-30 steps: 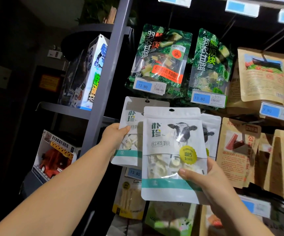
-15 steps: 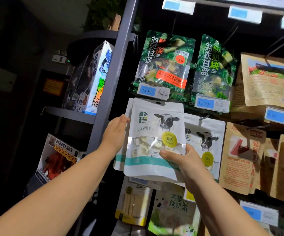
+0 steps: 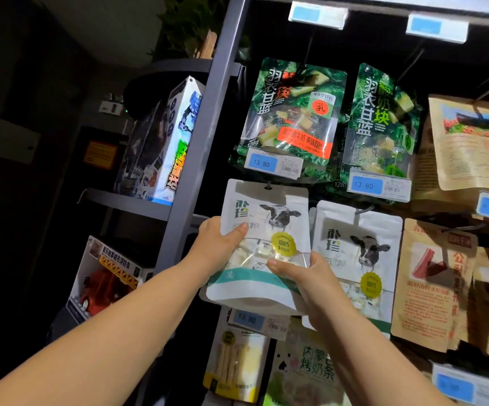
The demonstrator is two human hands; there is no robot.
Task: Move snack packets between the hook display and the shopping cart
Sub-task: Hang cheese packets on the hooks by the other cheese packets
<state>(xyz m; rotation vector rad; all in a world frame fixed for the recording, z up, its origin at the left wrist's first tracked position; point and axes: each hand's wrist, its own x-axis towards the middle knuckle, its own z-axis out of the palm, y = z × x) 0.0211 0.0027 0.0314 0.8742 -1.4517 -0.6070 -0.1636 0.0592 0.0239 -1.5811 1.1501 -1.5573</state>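
Pinched upright at frame centre between left hand [image 3: 219, 244] and right hand [image 3: 304, 279]: white cow packet [image 3: 266, 205], hang hole topmost, seemingly over hook [image 3: 267, 185].

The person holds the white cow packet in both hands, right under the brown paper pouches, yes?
Not quite. The left hand and right hand do hold the white cow packet, but the head view shows it under a green packet; the brown paper pouches hang off to the right.
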